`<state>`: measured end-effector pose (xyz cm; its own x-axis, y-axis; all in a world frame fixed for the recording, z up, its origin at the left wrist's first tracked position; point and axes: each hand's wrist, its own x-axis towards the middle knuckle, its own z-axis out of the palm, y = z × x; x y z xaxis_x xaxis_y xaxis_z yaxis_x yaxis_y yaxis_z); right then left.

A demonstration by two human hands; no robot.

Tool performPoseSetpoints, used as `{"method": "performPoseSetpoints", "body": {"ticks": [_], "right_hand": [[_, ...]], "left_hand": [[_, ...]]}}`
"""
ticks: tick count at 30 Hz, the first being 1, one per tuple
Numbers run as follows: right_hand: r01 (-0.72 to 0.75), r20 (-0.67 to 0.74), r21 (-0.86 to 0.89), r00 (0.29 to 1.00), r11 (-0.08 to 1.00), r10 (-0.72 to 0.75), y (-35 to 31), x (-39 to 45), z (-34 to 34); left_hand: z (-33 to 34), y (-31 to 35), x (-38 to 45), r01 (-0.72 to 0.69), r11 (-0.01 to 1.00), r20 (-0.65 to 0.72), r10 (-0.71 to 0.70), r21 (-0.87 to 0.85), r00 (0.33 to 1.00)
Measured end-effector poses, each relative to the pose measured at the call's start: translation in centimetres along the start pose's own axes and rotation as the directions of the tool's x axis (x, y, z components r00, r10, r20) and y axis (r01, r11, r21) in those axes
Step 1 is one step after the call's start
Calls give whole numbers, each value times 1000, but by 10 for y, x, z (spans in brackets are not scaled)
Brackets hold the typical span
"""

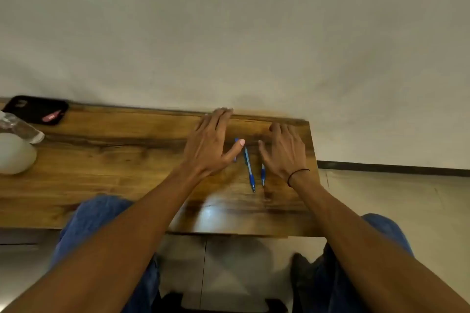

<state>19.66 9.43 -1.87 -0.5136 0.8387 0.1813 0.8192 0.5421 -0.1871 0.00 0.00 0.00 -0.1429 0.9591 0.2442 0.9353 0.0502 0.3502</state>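
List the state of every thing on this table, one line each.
left hand: open, fingers straight, thumb over left pen
right hand: open, covering right pen's top
middle pen: flat, between the hands
left pen: flat, mostly hidden
right pen: flat, partly hidden
phone: lying flat
bottle: seems to lie on its side

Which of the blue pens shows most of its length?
The middle pen, lying between the two others. The pen to its right and the pen to its left are each largely hidden.

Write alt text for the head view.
A left hand and right hand spread open over a wooden table, with blue pens between them. A black pouch, a clear bottle and a white round object sit at the left end.
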Motion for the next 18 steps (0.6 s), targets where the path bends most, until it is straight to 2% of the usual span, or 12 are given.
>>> {"method": "performPoseSetpoints", "body": {"ticks": [4, 8, 11, 14, 16, 18], "right_hand": [[-108, 108, 40, 989, 993, 103, -2, 3, 14], [-211, 265, 65, 946, 975, 187, -3, 4, 27], [-292, 355, 115, 905, 950, 235, -2, 8, 30], [-355, 366, 192, 891, 915, 269, -4, 15, 24], [-370, 342, 243, 898, 897, 278, -6, 20, 18], [-363, 301, 310, 914, 879, 271, -8, 24, 13]], "left_hand": [[16, -6, -2, 19, 999, 56, -21, 36, 998], [29, -9, 3, 35, 999, 26, -35, 22, 999], [34, -8, 6, 103, 991, 64, -98, -82, 993], [36, -3, 13, 161, 958, 140, -131, -238, 981], [38, 2, 21, 240, 910, 222, -171, -337, 960], [40, 6, 29, 362, 811, 333, -220, -459, 917]]}}
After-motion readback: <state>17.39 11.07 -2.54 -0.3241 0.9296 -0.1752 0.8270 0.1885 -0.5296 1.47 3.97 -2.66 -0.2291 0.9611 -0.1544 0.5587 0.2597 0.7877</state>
